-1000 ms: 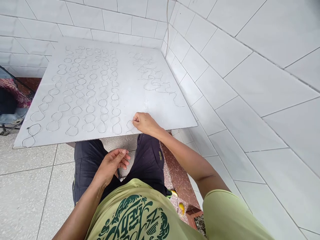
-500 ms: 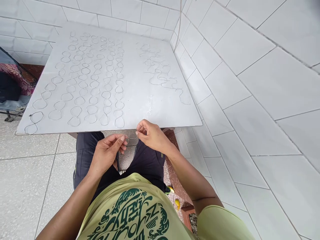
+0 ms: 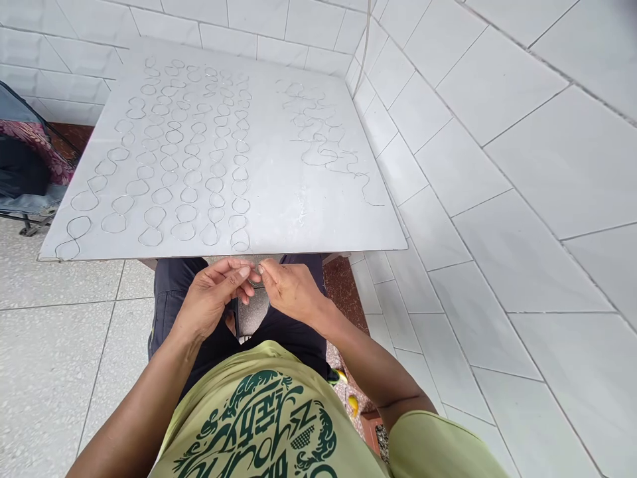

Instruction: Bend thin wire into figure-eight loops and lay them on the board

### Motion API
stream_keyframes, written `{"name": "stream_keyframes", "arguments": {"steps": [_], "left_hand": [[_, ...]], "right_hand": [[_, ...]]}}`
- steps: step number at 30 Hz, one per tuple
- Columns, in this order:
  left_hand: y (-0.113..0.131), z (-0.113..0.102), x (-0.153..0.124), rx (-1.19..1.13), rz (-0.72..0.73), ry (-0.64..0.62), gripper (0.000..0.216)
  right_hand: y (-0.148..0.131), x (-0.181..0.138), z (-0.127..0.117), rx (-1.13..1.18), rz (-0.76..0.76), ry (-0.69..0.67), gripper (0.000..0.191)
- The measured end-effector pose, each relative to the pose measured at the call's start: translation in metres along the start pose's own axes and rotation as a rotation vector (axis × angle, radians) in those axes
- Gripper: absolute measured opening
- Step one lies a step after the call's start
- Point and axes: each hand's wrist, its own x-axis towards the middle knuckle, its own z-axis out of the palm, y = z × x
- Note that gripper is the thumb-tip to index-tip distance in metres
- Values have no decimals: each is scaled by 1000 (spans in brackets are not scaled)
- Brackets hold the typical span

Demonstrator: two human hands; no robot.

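My left hand [image 3: 213, 299] and my right hand [image 3: 291, 289] meet just below the near edge of a white board [image 3: 279, 172]. Both pinch a thin bent piece of wire [image 3: 257, 279] between thumb and fingers, over my lap. On the board lie several rows of figure-eight wire loops [image 3: 189, 153], reaching from the far side to the near edge. A tangle of loose, wavy wire [image 3: 326, 143] lies on the board's right part.
A white tiled wall [image 3: 497, 166] runs close along the right side and behind the board. The floor [image 3: 60, 345] is pale speckled tile. A dark bag or cloth pile [image 3: 27, 166] sits at the far left. A thin cord [image 3: 365, 40] hangs in the corner.
My right hand left the board's near edge with a wire piece and came down to my lap. My left hand rose to meet it, and both now pinch the wire.
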Motion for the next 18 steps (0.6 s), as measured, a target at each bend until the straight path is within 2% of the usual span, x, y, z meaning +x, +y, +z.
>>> {"name": "stream_keyframes", "arguments": {"steps": [5, 11, 14, 18], "left_hand": [[-12, 3, -5, -22, 29, -14, 20], [-14, 1, -8, -28, 57, -19, 18], [-17, -1, -9, -16, 71, -14, 16], [-20, -3, -11, -25, 99, 6, 14]], "right_hand": [[-2, -2, 9, 25, 58, 117, 33], [-5, 1, 11, 83, 112, 233, 42], [-7, 4, 13, 340, 198, 289, 45], [-6, 7, 20, 913, 375, 207, 43]]}}
